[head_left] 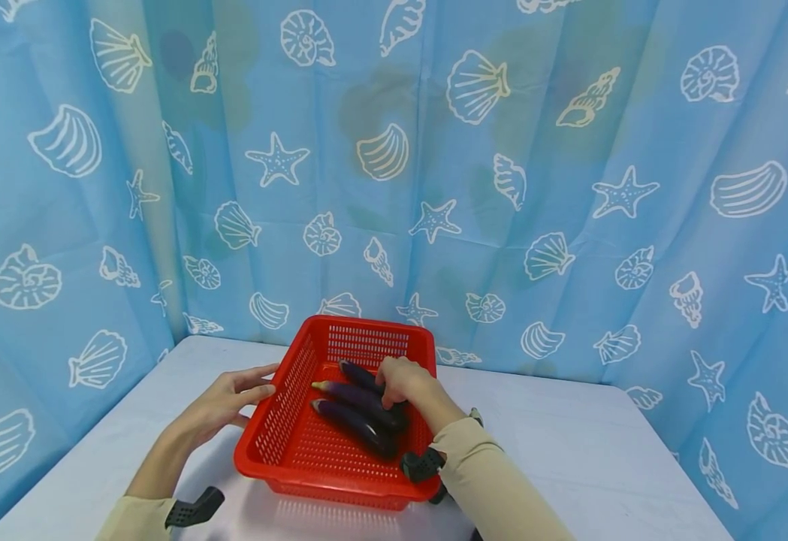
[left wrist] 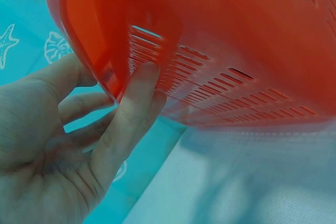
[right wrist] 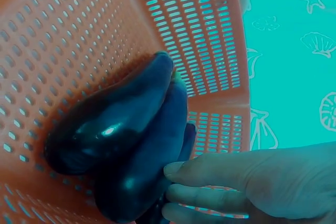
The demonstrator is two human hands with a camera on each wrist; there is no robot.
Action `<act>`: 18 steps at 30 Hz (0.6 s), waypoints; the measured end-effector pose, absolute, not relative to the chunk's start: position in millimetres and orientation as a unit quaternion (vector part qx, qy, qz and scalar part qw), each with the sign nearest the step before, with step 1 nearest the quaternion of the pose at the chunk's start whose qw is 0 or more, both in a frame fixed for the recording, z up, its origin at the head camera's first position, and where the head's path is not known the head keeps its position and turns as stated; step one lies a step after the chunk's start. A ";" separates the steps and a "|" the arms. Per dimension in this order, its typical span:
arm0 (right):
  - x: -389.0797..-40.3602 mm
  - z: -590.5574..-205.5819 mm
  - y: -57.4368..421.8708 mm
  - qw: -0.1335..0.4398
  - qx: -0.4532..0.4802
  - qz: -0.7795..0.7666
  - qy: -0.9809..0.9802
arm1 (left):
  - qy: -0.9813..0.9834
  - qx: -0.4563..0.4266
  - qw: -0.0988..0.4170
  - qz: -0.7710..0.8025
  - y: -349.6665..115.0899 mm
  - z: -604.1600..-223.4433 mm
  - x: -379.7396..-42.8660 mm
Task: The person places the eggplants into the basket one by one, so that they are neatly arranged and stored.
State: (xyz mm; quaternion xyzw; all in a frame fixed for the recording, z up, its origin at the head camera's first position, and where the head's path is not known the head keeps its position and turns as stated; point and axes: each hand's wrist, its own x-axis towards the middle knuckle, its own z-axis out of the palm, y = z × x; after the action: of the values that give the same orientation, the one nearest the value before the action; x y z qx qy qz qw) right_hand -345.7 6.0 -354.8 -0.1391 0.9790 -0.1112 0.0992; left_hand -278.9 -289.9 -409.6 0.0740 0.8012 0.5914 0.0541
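Observation:
Three dark purple eggplants lie side by side in a red plastic basket [head_left: 258,467]: a near one [head_left: 356,430], a middle one [head_left: 360,398] and a far one [head_left: 360,373]. At the basket's left side, my left hand [head_left: 221,406] holds the rim, its fingertips against the slotted outer wall in the left wrist view. My right hand [head_left: 407,382] reaches in from the right, over the far eggplant's thick end. In the right wrist view its thumb and fairly straight fingers touch the eggplants, and the far eggplant is mostly hidden.
The basket sits on a white-covered table [head_left: 542,451]. Behind it hangs a blue curtain [head_left: 366,203] with white shell and starfish prints. Each wrist carries a black camera mount. A dark shape at the bottom edge, beside the right sleeve [head_left: 502,488], is too cut off to identify.

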 end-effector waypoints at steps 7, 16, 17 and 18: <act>-342.5 -352.6 13.7 0.098 -0.133 -0.138 0.977 | 0.800 0.078 0.056 0.592 -288.4 -408.6 -280.2; -338.1 -341.1 25.6 0.095 -0.145 -0.185 0.967 | 0.802 0.075 0.055 0.590 -289.1 -408.7 -277.8; -337.2 -339.8 27.1 0.094 -0.146 -0.191 0.966 | 0.803 0.076 0.055 0.589 -289.0 -408.6 -277.3; -336.4 -338.7 28.7 0.093 -0.147 -0.197 0.965 | 0.803 0.076 0.055 0.589 -288.8 -408.5 -276.9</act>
State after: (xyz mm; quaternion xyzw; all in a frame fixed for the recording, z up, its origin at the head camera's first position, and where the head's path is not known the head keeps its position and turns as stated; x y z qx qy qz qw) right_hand -336.4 28.7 -338.7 -0.1470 0.9649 -0.1966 0.0929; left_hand -276.9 -288.8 -408.5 0.0758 0.8029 0.5888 0.0548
